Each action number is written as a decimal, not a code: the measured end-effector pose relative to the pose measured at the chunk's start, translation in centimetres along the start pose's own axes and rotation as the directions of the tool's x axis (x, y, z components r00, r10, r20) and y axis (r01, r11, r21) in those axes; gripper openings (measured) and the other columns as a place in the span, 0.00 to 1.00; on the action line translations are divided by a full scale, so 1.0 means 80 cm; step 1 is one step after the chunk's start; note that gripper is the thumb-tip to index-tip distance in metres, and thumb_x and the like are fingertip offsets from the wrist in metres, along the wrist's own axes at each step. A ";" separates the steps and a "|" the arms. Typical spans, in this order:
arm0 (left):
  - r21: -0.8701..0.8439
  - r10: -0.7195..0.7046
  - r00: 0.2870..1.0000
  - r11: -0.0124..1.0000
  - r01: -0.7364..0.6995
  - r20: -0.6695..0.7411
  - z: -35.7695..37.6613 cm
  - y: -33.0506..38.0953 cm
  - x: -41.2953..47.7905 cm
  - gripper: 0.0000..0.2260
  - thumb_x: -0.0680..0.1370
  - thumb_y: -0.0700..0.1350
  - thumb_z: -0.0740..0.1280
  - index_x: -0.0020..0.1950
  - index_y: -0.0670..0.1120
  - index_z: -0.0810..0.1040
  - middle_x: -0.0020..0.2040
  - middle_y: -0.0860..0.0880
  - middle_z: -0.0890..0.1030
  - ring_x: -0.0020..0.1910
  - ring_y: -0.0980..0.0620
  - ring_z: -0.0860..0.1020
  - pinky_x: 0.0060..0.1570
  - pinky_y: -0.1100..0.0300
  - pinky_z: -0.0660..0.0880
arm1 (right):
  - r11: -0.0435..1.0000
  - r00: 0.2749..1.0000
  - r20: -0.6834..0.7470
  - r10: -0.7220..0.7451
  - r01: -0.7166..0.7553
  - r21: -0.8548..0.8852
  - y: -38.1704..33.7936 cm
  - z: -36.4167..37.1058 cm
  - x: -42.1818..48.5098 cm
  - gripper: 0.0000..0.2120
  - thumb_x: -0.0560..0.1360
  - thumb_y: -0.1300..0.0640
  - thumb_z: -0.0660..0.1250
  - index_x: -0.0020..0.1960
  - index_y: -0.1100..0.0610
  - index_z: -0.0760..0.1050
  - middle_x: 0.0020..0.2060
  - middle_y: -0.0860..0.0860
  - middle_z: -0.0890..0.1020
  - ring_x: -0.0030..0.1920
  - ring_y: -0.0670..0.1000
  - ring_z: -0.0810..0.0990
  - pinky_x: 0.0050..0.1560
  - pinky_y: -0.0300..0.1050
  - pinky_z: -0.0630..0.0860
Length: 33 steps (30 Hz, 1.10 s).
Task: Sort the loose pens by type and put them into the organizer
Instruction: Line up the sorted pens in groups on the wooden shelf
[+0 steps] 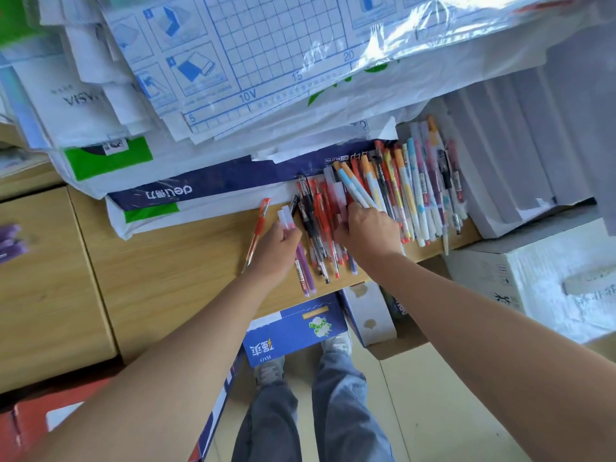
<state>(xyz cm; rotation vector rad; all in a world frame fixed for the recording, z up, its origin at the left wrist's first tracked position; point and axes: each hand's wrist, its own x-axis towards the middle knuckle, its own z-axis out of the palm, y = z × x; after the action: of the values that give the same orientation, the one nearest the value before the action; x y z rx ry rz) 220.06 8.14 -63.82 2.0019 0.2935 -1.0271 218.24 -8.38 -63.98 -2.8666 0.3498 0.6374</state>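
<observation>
A pile of loose pens point(413, 195) lies on the wooden desktop point(173, 261), red and black gel pens toward the left, white patterned ones with orange caps toward the right. My right hand point(368, 233) grips a small bunch of white and light-blue pens point(355, 186) with orange tips, lifted above the pile. My left hand point(278, 250) holds a pen with a frosted white cap point(286, 217) at the pile's left edge. One red gel pen point(257, 233) lies alone just left of that hand. A purple pen point(305, 271) lies below it. No organizer is recognisable.
Stacked paper packs and a blue Deli-branded box point(200, 188) crowd the desk's far side. White folders point(516, 168) stand on the right. A white carton point(533, 281) and blue boxes point(293, 328) sit on the floor by my legs. Purple items point(11, 241) lie at far left.
</observation>
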 end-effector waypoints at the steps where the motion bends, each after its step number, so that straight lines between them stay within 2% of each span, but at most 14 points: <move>1: -0.020 -0.004 1.000 1.000 0.004 -0.001 0.000 0.000 0.003 0.11 0.82 0.50 0.56 0.49 0.44 0.71 0.42 0.43 0.75 0.35 0.50 0.71 0.38 0.55 0.67 | 1.000 1.000 0.003 -0.019 0.020 -0.012 0.002 0.000 0.000 0.10 0.79 0.51 0.60 0.44 0.56 0.64 0.34 0.52 0.71 0.36 0.56 0.76 0.33 0.44 0.65; 3: -0.076 -0.008 1.000 0.997 0.008 0.000 0.000 0.001 0.006 0.11 0.82 0.50 0.57 0.43 0.46 0.68 0.42 0.40 0.74 0.33 0.50 0.69 0.38 0.54 0.66 | 0.998 0.998 0.033 -0.046 0.047 -0.030 0.004 0.000 0.002 0.14 0.79 0.46 0.61 0.44 0.55 0.64 0.35 0.51 0.71 0.35 0.54 0.73 0.34 0.45 0.68; 7: -0.092 -0.019 0.999 0.996 0.021 0.027 -0.003 0.000 0.009 0.10 0.82 0.50 0.57 0.45 0.45 0.70 0.46 0.36 0.76 0.34 0.50 0.68 0.40 0.53 0.66 | 0.993 0.998 0.031 -0.062 0.058 0.103 0.001 0.005 0.012 0.10 0.78 0.53 0.63 0.41 0.56 0.66 0.33 0.52 0.73 0.35 0.56 0.75 0.33 0.44 0.67; 11: -0.149 -0.021 1.000 0.989 0.023 0.018 -0.007 0.001 0.009 0.10 0.82 0.50 0.57 0.45 0.45 0.70 0.44 0.40 0.76 0.34 0.49 0.70 0.40 0.51 0.69 | 0.909 0.971 0.035 -0.236 0.208 0.361 0.004 0.004 0.014 0.09 0.76 0.55 0.63 0.40 0.58 0.67 0.30 0.53 0.74 0.29 0.55 0.73 0.30 0.48 0.72; 15: -0.302 -0.038 0.999 0.953 0.036 -0.003 -0.009 0.006 0.005 0.10 0.82 0.49 0.58 0.49 0.44 0.70 0.36 0.46 0.71 0.30 0.52 0.70 0.38 0.53 0.71 | 0.819 0.927 0.147 -0.346 0.222 0.529 0.010 -0.005 0.007 0.07 0.78 0.58 0.63 0.42 0.59 0.72 0.30 0.52 0.78 0.29 0.52 0.75 0.34 0.49 0.76; 18: -0.412 -0.027 1.000 0.911 0.022 -0.007 -0.011 0.012 -0.001 0.08 0.82 0.48 0.59 0.52 0.44 0.72 0.36 0.47 0.72 0.30 0.52 0.70 0.37 0.54 0.72 | 0.799 0.883 0.209 -0.421 0.251 0.547 -0.001 -0.016 -0.001 0.06 0.79 0.57 0.63 0.44 0.58 0.73 0.29 0.45 0.76 0.28 0.44 0.74 0.32 0.39 0.70; 21: -0.462 0.012 1.000 0.886 -0.020 -0.020 -0.017 0.016 -0.014 0.07 0.83 0.45 0.58 0.48 0.47 0.73 0.36 0.48 0.73 0.30 0.54 0.69 0.32 0.60 0.72 | 0.781 0.860 0.217 -0.463 0.279 0.558 -0.016 -0.028 -0.008 0.06 0.80 0.56 0.62 0.44 0.52 0.69 0.30 0.41 0.72 0.25 0.38 0.70 0.29 0.31 0.63; 24: -0.505 0.030 0.998 0.862 -0.051 -0.051 -0.027 0.012 -0.028 0.07 0.83 0.46 0.58 0.48 0.46 0.74 0.35 0.47 0.74 0.29 0.53 0.69 0.31 0.61 0.71 | 0.775 0.836 0.258 -0.484 0.272 0.571 -0.038 -0.037 -0.014 0.05 0.81 0.55 0.60 0.46 0.51 0.70 0.31 0.44 0.74 0.28 0.39 0.70 0.29 0.31 0.64; 26: -0.517 0.036 0.997 0.854 -0.065 -0.067 -0.035 0.002 -0.036 0.08 0.83 0.48 0.59 0.51 0.45 0.75 0.33 0.47 0.75 0.28 0.54 0.70 0.29 0.62 0.70 | 0.773 0.811 0.298 -0.504 0.269 0.575 -0.056 -0.037 -0.019 0.07 0.81 0.54 0.60 0.44 0.50 0.70 0.32 0.47 0.78 0.30 0.44 0.76 0.30 0.31 0.68; 29: -0.575 0.015 0.998 0.816 -0.051 -0.067 -0.053 -0.019 -0.051 0.11 0.82 0.49 0.60 0.55 0.42 0.75 0.31 0.47 0.75 0.28 0.52 0.70 0.31 0.59 0.70 | 0.784 0.762 0.360 -0.539 0.297 0.545 -0.085 -0.035 -0.022 0.09 0.81 0.53 0.60 0.48 0.56 0.76 0.33 0.49 0.81 0.33 0.48 0.79 0.34 0.37 0.71; 31: -0.597 -0.006 0.997 0.801 -0.043 -0.080 -0.067 -0.035 -0.064 0.13 0.82 0.49 0.60 0.52 0.39 0.75 0.33 0.45 0.75 0.30 0.51 0.70 0.32 0.57 0.70 | 0.787 0.718 0.401 -0.569 0.334 0.520 -0.105 -0.036 -0.025 0.11 0.81 0.53 0.59 0.52 0.58 0.77 0.34 0.49 0.81 0.34 0.47 0.80 0.36 0.37 0.70; 33: -0.634 -0.020 0.995 0.772 -0.049 -0.101 -0.081 -0.043 -0.078 0.11 0.82 0.46 0.60 0.47 0.40 0.76 0.32 0.44 0.75 0.29 0.49 0.69 0.32 0.56 0.69 | 0.785 0.681 0.438 -0.587 0.345 0.515 -0.128 -0.041 -0.032 0.10 0.81 0.54 0.58 0.51 0.57 0.76 0.34 0.50 0.81 0.34 0.48 0.81 0.38 0.35 0.73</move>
<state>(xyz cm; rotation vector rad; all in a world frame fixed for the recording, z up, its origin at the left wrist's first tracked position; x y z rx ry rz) 217.87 16.25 -59.13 1.4244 0.5960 -0.6825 219.98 1.12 -58.65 -2.0840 -0.3361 1.1226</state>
